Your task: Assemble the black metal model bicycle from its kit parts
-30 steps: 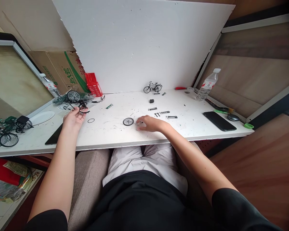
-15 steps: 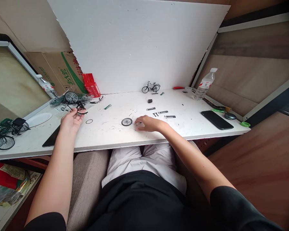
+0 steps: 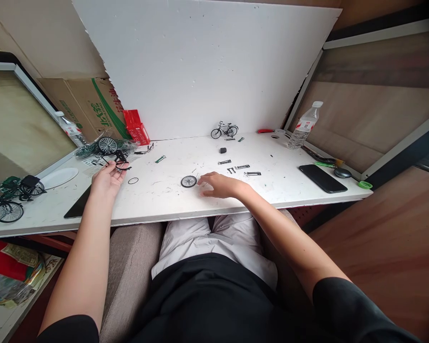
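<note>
On the left, my left hand (image 3: 109, 181) is closed on a black model bicycle frame (image 3: 120, 156), with a spoked wheel (image 3: 107, 145) at its far end. My right hand (image 3: 219, 185) hovers low over the table with thumb and fingers apart, and I see nothing between them. Just left of its fingertips lies a loose black toy wheel (image 3: 188, 181). A thin black ring (image 3: 133, 181) rests on the table near my left hand. Small dark parts (image 3: 242, 166) are scattered beyond my right hand.
A complete model bicycle (image 3: 224, 130) stands at the back by the white board (image 3: 214, 66). More model bicycles (image 3: 9, 209) sit at the left edge. A phone (image 3: 322, 178) and a water bottle (image 3: 305, 126) are on the right. A red box (image 3: 136, 127) stands back left.
My right hand has shifted slightly left towards the loose wheel, and its fingers have spread a little. My left hand and the bicycle frame have hardly moved.
</note>
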{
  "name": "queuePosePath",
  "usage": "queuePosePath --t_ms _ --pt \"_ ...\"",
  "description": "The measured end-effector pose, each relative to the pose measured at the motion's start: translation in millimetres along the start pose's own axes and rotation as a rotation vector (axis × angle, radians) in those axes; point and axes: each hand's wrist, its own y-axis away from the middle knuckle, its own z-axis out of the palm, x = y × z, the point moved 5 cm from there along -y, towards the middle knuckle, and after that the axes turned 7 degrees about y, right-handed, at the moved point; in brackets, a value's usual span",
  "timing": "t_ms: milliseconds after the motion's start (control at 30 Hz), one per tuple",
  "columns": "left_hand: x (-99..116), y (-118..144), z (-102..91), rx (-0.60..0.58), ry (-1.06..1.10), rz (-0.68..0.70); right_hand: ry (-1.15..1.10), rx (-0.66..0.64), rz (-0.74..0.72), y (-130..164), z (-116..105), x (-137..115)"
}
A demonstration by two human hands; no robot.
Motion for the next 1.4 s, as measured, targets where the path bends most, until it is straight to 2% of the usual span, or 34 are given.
queuePosePath --t_ms 367,733,1400 --pt "0 -1 -0.5 -0.021 0.008 0.007 -0.054 -0.007 0.003 0 -1 1" --pt "-1 0 -1.1 -0.021 -0.009 0.008 -0.057 -0.016 0.065 0 -4 14" --pt "0 3 2.0 -0.02 0.011 0.006 -0.068 -0.028 0.089 3 -5 14"
